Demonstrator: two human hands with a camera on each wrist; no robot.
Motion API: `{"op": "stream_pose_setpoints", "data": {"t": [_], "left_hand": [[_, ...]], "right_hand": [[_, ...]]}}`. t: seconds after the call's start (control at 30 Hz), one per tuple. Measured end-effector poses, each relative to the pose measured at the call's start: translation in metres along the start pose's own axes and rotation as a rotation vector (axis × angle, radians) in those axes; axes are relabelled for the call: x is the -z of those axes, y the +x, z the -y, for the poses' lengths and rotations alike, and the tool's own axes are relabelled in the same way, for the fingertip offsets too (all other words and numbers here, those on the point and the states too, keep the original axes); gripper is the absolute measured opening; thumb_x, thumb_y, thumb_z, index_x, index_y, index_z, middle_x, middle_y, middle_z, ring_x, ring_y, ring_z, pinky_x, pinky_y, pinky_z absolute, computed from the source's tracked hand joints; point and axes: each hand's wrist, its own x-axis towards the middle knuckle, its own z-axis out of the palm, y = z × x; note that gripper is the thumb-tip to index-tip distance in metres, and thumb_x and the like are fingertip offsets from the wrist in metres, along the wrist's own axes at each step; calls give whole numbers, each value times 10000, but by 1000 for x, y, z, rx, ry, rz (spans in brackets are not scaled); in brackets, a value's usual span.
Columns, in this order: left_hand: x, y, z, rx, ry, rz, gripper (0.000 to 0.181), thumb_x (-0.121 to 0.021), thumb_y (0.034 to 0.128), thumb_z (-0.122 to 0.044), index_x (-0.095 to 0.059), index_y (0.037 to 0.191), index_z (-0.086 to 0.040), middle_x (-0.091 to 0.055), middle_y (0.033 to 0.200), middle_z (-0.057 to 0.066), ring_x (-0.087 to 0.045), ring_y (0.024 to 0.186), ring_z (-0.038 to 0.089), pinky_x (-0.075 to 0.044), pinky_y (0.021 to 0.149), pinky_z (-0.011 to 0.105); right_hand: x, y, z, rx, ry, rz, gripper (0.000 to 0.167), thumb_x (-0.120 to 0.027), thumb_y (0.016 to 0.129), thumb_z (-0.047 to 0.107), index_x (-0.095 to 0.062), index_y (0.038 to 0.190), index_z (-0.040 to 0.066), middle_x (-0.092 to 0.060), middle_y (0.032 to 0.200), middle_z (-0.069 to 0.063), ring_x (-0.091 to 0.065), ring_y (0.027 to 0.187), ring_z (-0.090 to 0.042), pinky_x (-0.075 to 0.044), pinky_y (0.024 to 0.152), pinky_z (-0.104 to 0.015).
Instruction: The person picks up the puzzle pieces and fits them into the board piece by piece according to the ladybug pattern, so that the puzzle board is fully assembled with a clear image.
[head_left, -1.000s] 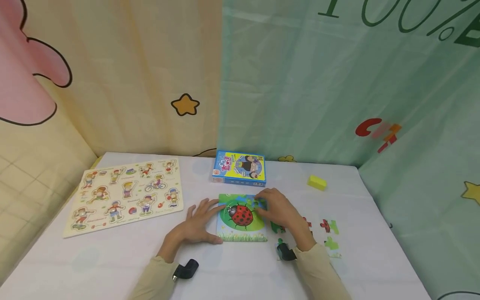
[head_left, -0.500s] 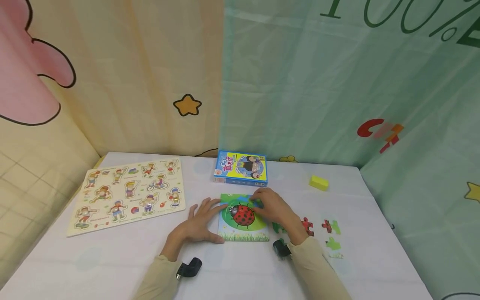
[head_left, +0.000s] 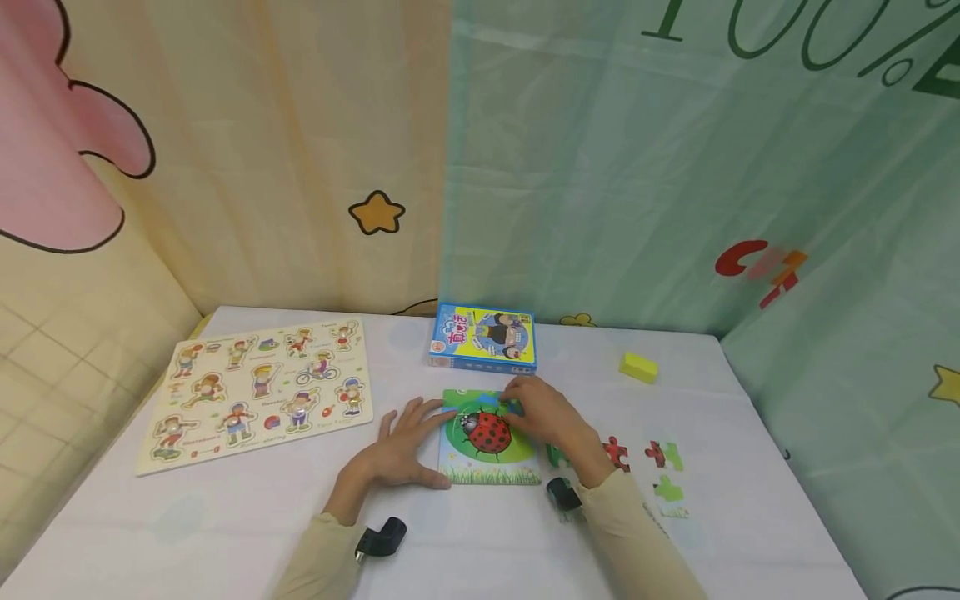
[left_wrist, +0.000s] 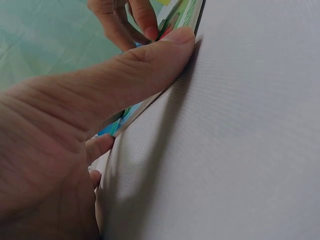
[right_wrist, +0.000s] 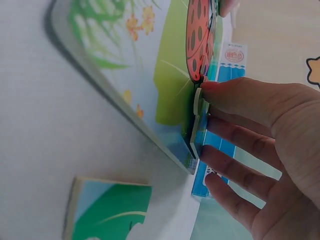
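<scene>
A square ladybug picture board [head_left: 487, 477] lies flat on the table between both hands. My left hand [head_left: 401, 448] rests at its left side, fingers spread, its thumb touching the lower left corner. Above the upper right part of the board, my right hand [head_left: 551, 415] holds a jigsaw piece [right_wrist: 199, 131] between thumb and fingers. In the right wrist view that piece is tilted against the board's surface, beside the printed ladybug. A loose green and blue jigsaw piece [right_wrist: 112, 210] sits next to the board, partly covered by the right forearm in the head view.
Several loose jigsaw pieces [head_left: 667, 490] lie right of the right forearm. A blue and yellow box [head_left: 483, 337] stands behind the board. At the left is a wooden peg puzzle [head_left: 255, 396] with sports figures. A yellow block [head_left: 638, 367] sits at the back right.
My right hand has shifted slightly left over the board, and a red piece beside its forearm has come into sight. The left hand stays at the board. The head view has drifted slightly.
</scene>
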Motion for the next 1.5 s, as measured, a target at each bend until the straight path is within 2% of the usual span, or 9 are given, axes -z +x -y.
{"op": "stream_pose_setpoints", "data": {"t": [0.2,0.47,0.77,0.97,1.07,1.2,1.33,1.5], "left_hand": [[-1,0,0,0,5,1,982,-879,724,-403,-385,1543,-184,-225,1652,117,-57,1538,424,-6,1183,686],[0,-2,0,-5,2,5,975,-874,729,-397,-384,1543,-176,-228,1649,121,-58,1535,432,-7,1179,694],[-1,1,-1,-12,8,15,975,-873,730,-407,-384,1544,-186,-225,1652,115,-52,1537,425,-1,1179,695],[1,-2,-5,-17,-12,13,975,-880,725,-383,-388,1539,-166,-228,1645,137,-52,1531,443,9,1172,705],[2,-3,-7,-16,-11,15,975,-878,727,-384,-388,1540,-165,-226,1646,141,-52,1531,444,9,1174,703],[4,-4,-7,-8,-7,14,975,-879,726,-385,-388,1540,-167,-224,1648,145,-54,1531,446,3,1176,702],[4,-4,-6,-2,-6,13,984,-878,727,-384,-377,1545,-162,-217,1650,147,-51,1532,444,4,1179,698],[3,-4,-5,2,-4,6,994,-883,722,-384,-375,1545,-158,-225,1647,140,-53,1532,443,3,1181,697]], "right_hand": [[2,-1,0,37,-7,6,305,-763,894,215,-741,1164,75,-663,1208,-59,-597,1178,-247,-493,1046,-438],[2,1,3,26,9,34,297,-760,896,218,-741,1151,67,-677,1205,-59,-608,1170,-248,-497,1043,-435],[7,3,-3,99,-5,81,253,-773,877,154,-764,1099,32,-691,1143,-68,-622,1118,-247,-516,1009,-426],[6,4,0,66,-1,56,236,-792,862,142,-775,1078,50,-694,1126,-50,-633,1113,-228,-526,998,-408],[5,4,2,47,1,33,186,-800,849,121,-787,1022,53,-685,1081,-40,-634,1063,-212,-545,952,-390],[3,2,6,23,-29,1,151,-787,862,138,-803,988,57,-640,1088,-60,-562,1055,-231,-527,922,-423],[1,-4,5,4,-34,13,226,-749,903,200,-785,1086,72,-609,1176,-88,-513,1115,-265,-490,945,-476],[1,-17,-6,29,94,44,348,-696,947,182,-687,1267,45,-598,1310,-133,-556,1238,-299,-468,1065,-479]]}}
